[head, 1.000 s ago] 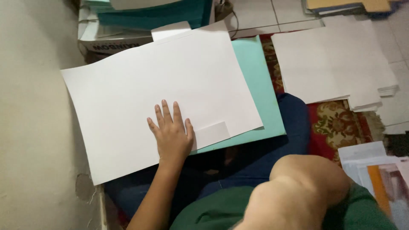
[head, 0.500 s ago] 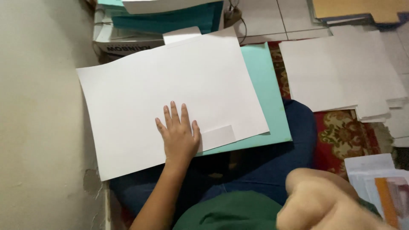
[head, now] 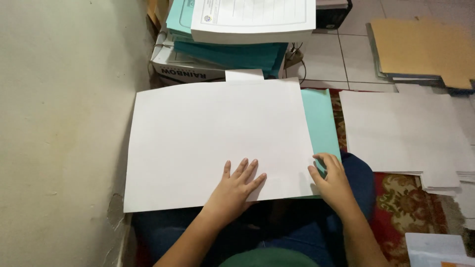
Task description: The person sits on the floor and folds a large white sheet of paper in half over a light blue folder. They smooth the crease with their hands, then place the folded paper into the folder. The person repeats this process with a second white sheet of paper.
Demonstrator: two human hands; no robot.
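Head view: left hand (head: 236, 184) flat on white sheet (head: 208, 133); right hand (head: 330, 179) pinching edge.

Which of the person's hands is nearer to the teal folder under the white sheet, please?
Right. The right hand touches the teal folder at its lower edge; the left hand lies flat on the white sheet, further from the exposed strip.

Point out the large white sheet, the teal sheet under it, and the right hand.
large white sheet (head: 208, 133), head view, bare middle of it.
teal sheet (head: 319, 118), head view, exposed right strip.
right hand (head: 332, 179), head view, back of it.
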